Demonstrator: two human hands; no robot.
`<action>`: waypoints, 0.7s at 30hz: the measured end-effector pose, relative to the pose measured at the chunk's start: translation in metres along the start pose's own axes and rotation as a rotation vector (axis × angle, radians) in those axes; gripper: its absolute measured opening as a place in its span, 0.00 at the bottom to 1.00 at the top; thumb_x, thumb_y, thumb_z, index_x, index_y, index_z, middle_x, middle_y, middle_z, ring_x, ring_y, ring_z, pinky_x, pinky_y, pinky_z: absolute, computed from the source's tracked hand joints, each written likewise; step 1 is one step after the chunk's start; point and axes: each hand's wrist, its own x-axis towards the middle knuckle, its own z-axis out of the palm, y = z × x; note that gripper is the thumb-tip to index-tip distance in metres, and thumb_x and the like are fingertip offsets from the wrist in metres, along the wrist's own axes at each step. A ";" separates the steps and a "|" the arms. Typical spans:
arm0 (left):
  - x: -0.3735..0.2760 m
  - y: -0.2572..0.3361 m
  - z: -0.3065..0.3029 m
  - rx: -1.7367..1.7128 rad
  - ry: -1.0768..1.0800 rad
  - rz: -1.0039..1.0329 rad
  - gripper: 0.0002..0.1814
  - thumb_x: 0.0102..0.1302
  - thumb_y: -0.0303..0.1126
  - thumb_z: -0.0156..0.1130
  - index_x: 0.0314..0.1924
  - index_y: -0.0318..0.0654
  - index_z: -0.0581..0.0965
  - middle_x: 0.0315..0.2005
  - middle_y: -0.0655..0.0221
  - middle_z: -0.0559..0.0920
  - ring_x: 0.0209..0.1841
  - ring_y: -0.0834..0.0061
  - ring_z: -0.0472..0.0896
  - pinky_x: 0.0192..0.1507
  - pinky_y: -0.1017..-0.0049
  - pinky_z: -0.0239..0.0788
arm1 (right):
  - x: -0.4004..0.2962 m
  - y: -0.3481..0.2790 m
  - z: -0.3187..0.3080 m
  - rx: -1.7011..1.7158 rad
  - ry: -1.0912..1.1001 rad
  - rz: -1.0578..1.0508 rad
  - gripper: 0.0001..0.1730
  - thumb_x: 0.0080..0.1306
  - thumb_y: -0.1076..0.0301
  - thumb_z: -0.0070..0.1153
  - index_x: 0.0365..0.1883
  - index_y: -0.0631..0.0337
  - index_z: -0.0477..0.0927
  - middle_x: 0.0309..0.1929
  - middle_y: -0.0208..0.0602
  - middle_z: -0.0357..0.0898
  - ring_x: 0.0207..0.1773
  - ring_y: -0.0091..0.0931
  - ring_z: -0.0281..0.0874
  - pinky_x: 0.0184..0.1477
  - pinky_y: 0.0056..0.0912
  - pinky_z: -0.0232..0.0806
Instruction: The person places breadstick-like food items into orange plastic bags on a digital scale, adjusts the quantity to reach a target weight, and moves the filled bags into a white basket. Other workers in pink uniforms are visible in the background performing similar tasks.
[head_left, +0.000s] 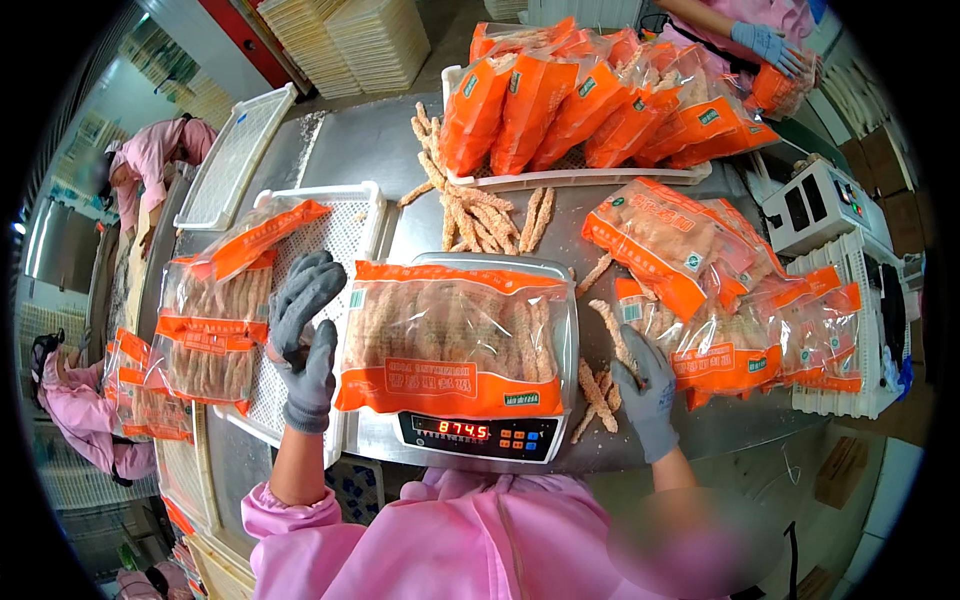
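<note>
A clear and orange plastic bag of breaded sticks (450, 337) lies flat on a digital scale (480, 439) with a lit red display. My left hand (304, 337), in a grey glove, is raised just left of the bag, its fingers apart and nothing in them. To the right of the scale, my gloved right hand (645, 390) grips a single breaded stick (613, 330) near its lower end. Several loose sticks (598, 397) lie between that hand and the scale. Behind the scale is a larger heap of loose sticks (480, 217) on the metal table.
Filled bags (690, 240) are piled at the right. A white crate (585, 178) of upright bags stands at the back. More bags (214, 330) rest on a perforated tray (360, 217) at the left. A co-worker's gloved hand (765, 46) holds a bag at the upper right.
</note>
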 end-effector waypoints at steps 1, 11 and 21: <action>-0.006 -0.001 -0.002 -0.010 0.039 -0.051 0.24 0.56 0.24 0.56 0.54 0.28 0.80 0.56 0.55 0.81 0.66 0.58 0.72 0.70 0.62 0.55 | -0.001 -0.003 -0.001 -0.046 -0.027 -0.048 0.29 0.60 0.73 0.62 0.63 0.57 0.77 0.57 0.44 0.80 0.53 0.43 0.80 0.55 0.40 0.73; -0.008 0.008 0.013 -0.056 0.089 -0.190 0.21 0.60 0.20 0.54 0.54 0.26 0.80 0.57 0.54 0.79 0.65 0.61 0.74 0.67 0.68 0.59 | 0.041 -0.040 0.083 0.252 0.042 -0.349 0.22 0.60 0.71 0.59 0.54 0.60 0.82 0.58 0.41 0.79 0.60 0.41 0.75 0.60 0.45 0.69; -0.062 -0.022 -0.014 -0.168 0.305 -0.417 0.18 0.67 0.21 0.51 0.56 0.26 0.78 0.59 0.57 0.78 0.65 0.64 0.73 0.68 0.69 0.58 | -0.095 0.014 0.014 -0.562 -0.328 0.201 0.37 0.61 0.47 0.63 0.65 0.55 0.74 0.59 0.45 0.78 0.59 0.45 0.75 0.61 0.46 0.68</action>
